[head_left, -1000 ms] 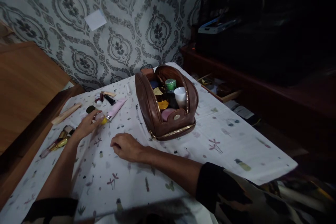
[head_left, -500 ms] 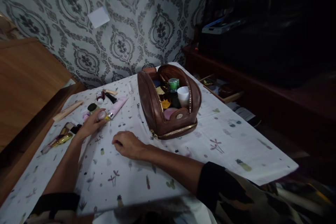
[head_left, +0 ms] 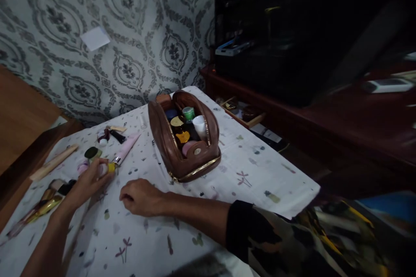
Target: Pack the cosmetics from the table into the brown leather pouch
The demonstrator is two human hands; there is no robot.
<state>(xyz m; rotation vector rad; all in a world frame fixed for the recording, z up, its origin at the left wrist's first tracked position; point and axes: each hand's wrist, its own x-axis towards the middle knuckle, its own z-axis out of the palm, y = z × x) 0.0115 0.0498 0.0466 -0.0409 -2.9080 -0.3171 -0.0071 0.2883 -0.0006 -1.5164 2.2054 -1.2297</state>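
My left hand (head_left: 91, 179) has its fingers closed round a small pale jar (head_left: 103, 169), with a yellow part showing at the fingertips. Close by lie a pink squeeze tube (head_left: 127, 147), a dark-green-lidded jar (head_left: 92, 152) and a lilac item (head_left: 82, 165). My right hand (head_left: 141, 198) rests on the tablecloth with its fingers curled in, and nothing shows in them. Beyond it stands a brown toiletry bag (head_left: 162, 138), unzipped wide. Inside are a green-topped jar (head_left: 188, 114), a white cup-like container (head_left: 199, 126), a gold-lidded jar (head_left: 177, 121) and other items.
On the patterned tablecloth (head_left: 156, 242), several slim cosmetic tubes (head_left: 45, 207) lie left of my forearm. A wooden piece (head_left: 54, 162) and a black tube (head_left: 117, 136) lie farther back. An opened drawer (head_left: 256, 120) juts from the dark cabinet at right. The wallpapered wall (head_left: 130, 69) stands behind.
The view has swung to the right, so everything sits farther left. My left hand has closed round the small jar and turned it, showing more yellow. My right hand stays curled on the cloth.
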